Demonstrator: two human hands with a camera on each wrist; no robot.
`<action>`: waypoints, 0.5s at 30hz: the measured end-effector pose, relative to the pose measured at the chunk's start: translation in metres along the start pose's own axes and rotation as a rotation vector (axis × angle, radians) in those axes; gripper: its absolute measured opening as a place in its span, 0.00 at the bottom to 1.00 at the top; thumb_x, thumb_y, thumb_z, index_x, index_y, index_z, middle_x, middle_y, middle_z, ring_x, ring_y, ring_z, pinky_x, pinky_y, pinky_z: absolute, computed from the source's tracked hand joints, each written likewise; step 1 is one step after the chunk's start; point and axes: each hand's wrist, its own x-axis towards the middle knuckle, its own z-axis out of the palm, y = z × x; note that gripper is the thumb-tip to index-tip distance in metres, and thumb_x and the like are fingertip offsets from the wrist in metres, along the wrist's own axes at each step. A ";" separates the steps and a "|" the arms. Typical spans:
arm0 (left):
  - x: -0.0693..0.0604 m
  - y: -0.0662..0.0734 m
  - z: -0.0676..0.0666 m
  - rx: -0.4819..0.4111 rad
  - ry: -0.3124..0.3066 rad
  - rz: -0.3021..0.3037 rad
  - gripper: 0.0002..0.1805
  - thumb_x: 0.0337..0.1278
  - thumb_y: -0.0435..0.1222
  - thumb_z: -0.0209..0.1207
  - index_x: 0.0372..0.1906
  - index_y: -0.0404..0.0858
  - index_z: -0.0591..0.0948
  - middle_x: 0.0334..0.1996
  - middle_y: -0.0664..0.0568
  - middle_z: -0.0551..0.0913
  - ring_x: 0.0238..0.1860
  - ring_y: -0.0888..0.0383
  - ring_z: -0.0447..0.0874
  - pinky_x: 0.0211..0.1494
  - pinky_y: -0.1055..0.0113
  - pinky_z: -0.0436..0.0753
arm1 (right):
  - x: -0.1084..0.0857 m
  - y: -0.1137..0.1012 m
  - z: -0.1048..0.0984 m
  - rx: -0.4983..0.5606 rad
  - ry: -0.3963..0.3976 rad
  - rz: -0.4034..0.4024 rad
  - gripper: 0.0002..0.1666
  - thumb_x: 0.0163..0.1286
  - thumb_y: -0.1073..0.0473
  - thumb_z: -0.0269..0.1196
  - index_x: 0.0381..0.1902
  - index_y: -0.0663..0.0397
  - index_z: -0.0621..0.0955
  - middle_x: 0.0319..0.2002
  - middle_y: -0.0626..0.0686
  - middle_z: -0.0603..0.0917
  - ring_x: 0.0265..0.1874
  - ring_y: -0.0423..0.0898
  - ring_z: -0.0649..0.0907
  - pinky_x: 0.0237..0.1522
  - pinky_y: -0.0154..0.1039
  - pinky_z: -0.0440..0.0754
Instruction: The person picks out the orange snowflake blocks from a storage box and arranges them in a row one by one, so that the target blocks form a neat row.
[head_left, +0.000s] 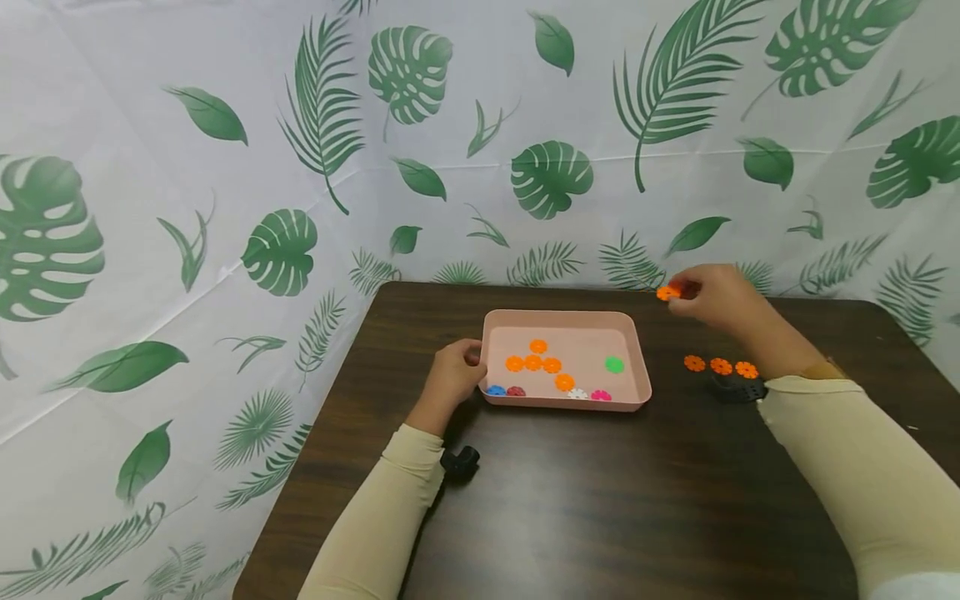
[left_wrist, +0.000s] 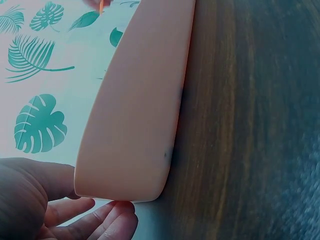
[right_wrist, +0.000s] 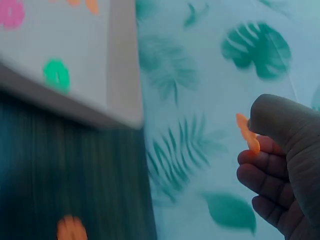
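Note:
A pink tray [head_left: 566,403] lies on the table with several flower-shaped discs in it. My left hand [head_left: 456,371] holds the tray's left side, the thumb at the rim and the fingers against the outer wall [left_wrist: 135,100]. Raised beyond the tray's right end, my right hand [head_left: 712,296] pinches an orange flower-shaped disc [head_left: 667,293] between thumb and fingers; the right wrist view shows this disc [right_wrist: 248,133] edge-on. Inside the tray, several orange discs [head_left: 533,362] lie near a green one [head_left: 615,365]. Blue [head_left: 496,390], dark red [head_left: 516,392], white [head_left: 577,393] and pink discs [head_left: 601,396] sit along the front wall.
Three orange discs [head_left: 721,367] lie in a row on the dark wooden table [head_left: 585,500], right of the tray. Black wrist devices [head_left: 461,463] are at both forearms. A leaf-patterned white cloth [head_left: 480,217] hangs behind and left of the table.

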 end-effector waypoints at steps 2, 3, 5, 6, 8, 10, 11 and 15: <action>0.000 0.000 -0.001 -0.001 0.005 0.003 0.23 0.59 0.33 0.65 0.62 0.38 0.83 0.39 0.46 0.88 0.33 0.51 0.83 0.33 0.62 0.85 | -0.011 0.015 -0.012 0.002 0.026 0.026 0.23 0.66 0.56 0.68 0.52 0.69 0.84 0.42 0.65 0.86 0.39 0.58 0.83 0.39 0.53 0.81; 0.000 0.000 -0.001 0.001 0.009 0.005 0.23 0.59 0.33 0.65 0.61 0.38 0.84 0.39 0.46 0.88 0.33 0.51 0.83 0.32 0.62 0.85 | -0.016 0.024 -0.018 -0.001 0.029 0.043 0.24 0.67 0.55 0.68 0.53 0.70 0.84 0.43 0.66 0.86 0.40 0.59 0.82 0.39 0.54 0.81; 0.000 -0.001 -0.002 0.001 0.012 0.009 0.23 0.59 0.33 0.65 0.61 0.38 0.84 0.39 0.46 0.88 0.32 0.52 0.83 0.31 0.63 0.85 | -0.027 0.041 -0.027 -0.021 0.042 0.074 0.25 0.68 0.54 0.68 0.54 0.70 0.83 0.45 0.67 0.85 0.41 0.61 0.82 0.40 0.55 0.81; 0.000 -0.001 -0.002 0.003 0.014 0.009 0.23 0.59 0.33 0.65 0.61 0.38 0.84 0.39 0.46 0.88 0.32 0.52 0.83 0.31 0.63 0.84 | -0.033 0.050 -0.031 -0.034 0.043 0.088 0.26 0.69 0.53 0.67 0.55 0.70 0.83 0.45 0.68 0.85 0.42 0.62 0.82 0.41 0.57 0.81; 0.000 -0.001 -0.002 -0.007 0.008 0.002 0.23 0.59 0.33 0.65 0.62 0.38 0.83 0.39 0.46 0.88 0.30 0.52 0.83 0.29 0.63 0.84 | -0.044 0.069 -0.037 -0.056 0.028 0.129 0.27 0.70 0.52 0.67 0.56 0.71 0.81 0.46 0.70 0.84 0.43 0.64 0.82 0.42 0.61 0.80; 0.001 -0.002 -0.002 -0.014 -0.002 -0.009 0.24 0.60 0.33 0.65 0.62 0.38 0.83 0.39 0.47 0.87 0.28 0.53 0.82 0.28 0.64 0.84 | -0.055 0.089 -0.042 -0.089 0.007 0.156 0.29 0.71 0.51 0.67 0.55 0.73 0.80 0.46 0.71 0.84 0.43 0.66 0.82 0.42 0.64 0.80; 0.001 -0.003 -0.002 -0.018 -0.007 -0.016 0.24 0.60 0.33 0.65 0.63 0.38 0.82 0.39 0.47 0.87 0.27 0.53 0.81 0.28 0.64 0.84 | -0.060 0.098 -0.043 -0.101 -0.002 0.166 0.29 0.70 0.51 0.68 0.54 0.75 0.80 0.45 0.72 0.84 0.42 0.66 0.82 0.42 0.64 0.80; 0.001 -0.003 -0.002 -0.029 -0.012 -0.029 0.24 0.61 0.33 0.66 0.64 0.38 0.82 0.39 0.47 0.86 0.27 0.54 0.81 0.27 0.64 0.84 | -0.083 0.133 -0.044 -0.141 -0.062 0.219 0.33 0.69 0.49 0.69 0.52 0.79 0.79 0.43 0.74 0.83 0.39 0.67 0.81 0.38 0.64 0.80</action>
